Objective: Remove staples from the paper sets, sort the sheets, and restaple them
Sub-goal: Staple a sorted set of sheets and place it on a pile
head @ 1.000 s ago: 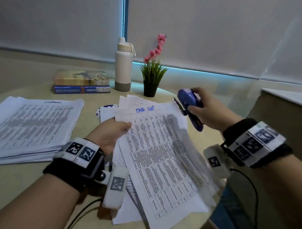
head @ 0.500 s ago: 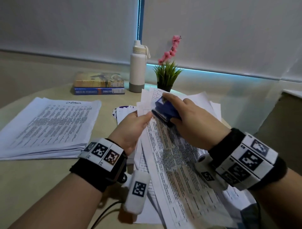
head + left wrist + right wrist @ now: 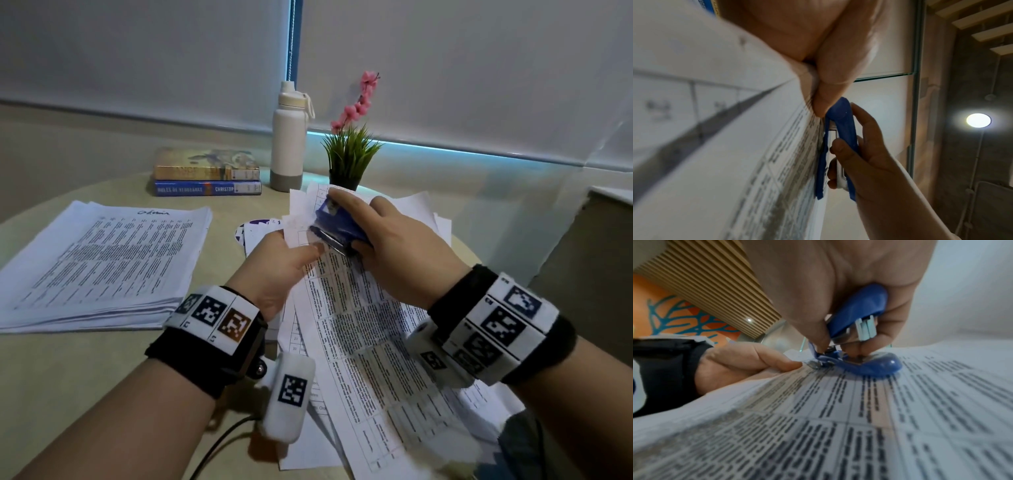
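My right hand [image 3: 383,240] grips a blue stapler [image 3: 337,224] and holds it against the top left corner of a printed paper set [image 3: 359,342]. In the right wrist view the stapler [image 3: 857,340] has its lower arm flat on the top sheet [image 3: 859,418], its nose at the corner. My left hand [image 3: 287,270] pinches that paper set at its left edge, thumb on top just beside the stapler's nose. In the left wrist view the thumb [image 3: 830,91] touches the stapler [image 3: 840,146] tip. More loose sheets [image 3: 421,212] lie under the set.
A second thick stack of printed sheets [image 3: 102,267] lies at the left of the round table [image 3: 51,394]. At the back stand two books [image 3: 205,174], a white bottle [image 3: 289,140] and a small potted plant [image 3: 349,154]. A low counter edge [image 3: 609,198] is at the right.
My right hand has brought the stapler from the right, in the air, over to the set's top left corner. My left hand has kept its hold on the left edge.
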The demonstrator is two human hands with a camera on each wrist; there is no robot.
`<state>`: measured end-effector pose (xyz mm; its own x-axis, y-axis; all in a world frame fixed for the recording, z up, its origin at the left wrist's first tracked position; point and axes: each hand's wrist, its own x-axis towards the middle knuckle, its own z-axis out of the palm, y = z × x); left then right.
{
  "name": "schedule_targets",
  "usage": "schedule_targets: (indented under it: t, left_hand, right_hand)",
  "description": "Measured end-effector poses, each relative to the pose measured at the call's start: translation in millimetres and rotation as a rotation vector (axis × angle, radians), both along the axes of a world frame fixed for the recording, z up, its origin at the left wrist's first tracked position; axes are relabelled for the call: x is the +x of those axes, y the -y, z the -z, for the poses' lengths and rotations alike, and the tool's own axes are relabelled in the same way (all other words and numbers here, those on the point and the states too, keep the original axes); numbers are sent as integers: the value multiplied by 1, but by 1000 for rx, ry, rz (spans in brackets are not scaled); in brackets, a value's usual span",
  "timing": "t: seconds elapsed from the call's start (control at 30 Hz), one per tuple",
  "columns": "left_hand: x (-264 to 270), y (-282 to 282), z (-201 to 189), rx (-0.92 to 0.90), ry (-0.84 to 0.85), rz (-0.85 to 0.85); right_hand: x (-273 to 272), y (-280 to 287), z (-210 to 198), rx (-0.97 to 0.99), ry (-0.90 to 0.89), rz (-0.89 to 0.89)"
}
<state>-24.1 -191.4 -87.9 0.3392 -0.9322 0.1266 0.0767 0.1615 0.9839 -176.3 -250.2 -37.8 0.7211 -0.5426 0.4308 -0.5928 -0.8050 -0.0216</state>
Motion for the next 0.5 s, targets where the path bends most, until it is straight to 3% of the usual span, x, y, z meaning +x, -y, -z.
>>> schedule_targets:
  t: [0.17, 0.27, 0.5]
  left_hand:
    - [-2, 1, 3, -3, -19, 11]
    - [-3, 2, 4, 2, -22, -4]
    - [-3, 3, 5, -25, 0, -19]
  right_hand:
    - [1, 8, 7, 199, 93, -82]
    - [3, 6, 11, 63, 64, -58]
    - [11, 5, 11, 94, 115, -42]
